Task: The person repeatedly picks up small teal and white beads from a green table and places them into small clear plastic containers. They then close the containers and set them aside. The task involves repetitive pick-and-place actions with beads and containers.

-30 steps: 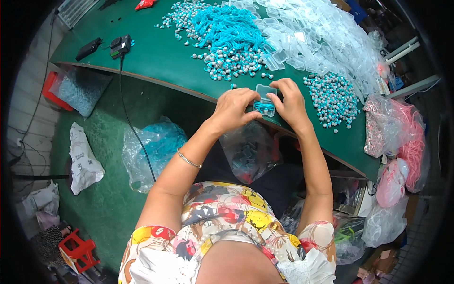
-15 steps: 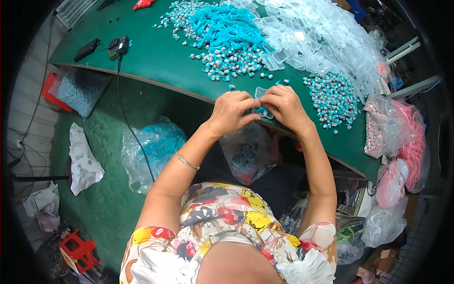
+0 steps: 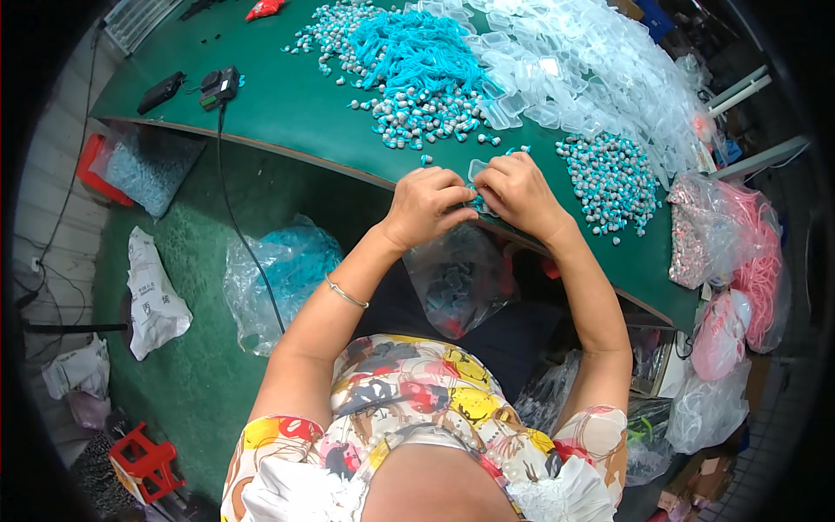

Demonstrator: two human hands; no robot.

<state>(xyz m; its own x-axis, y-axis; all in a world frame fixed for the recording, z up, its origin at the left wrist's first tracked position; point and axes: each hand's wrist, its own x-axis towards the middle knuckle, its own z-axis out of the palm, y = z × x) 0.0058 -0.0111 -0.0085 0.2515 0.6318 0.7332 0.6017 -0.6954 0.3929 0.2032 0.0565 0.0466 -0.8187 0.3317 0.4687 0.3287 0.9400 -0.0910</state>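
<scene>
At the table's near edge, my two hands meet over a small clear plastic case (image 3: 477, 169) with its lid raised. Something blue, probably cord, shows between the fingers at the case. My left hand (image 3: 430, 205) is closed at the case's left side, thumb and fingertips pinched together. From the right, my right hand (image 3: 520, 197) bends its fingers down over the case and hides most of it. Beyond the hands lie a heap of bright blue cords (image 3: 417, 50) and many blue-and-grey beads or cord ends (image 3: 422, 117).
Clear plastic cases (image 3: 583, 70) are piled at the back right. More blue-and-grey pieces (image 3: 609, 183) form a heap right of my hands. A black device (image 3: 217, 85) trails a cable off the green table (image 3: 287, 130). Bags of pink cord (image 3: 761, 270) hang at the right.
My right hand has shifted slightly up and left, covering more of the case. Its elbow has swung outward a little. The left hand stays nearly in place.
</scene>
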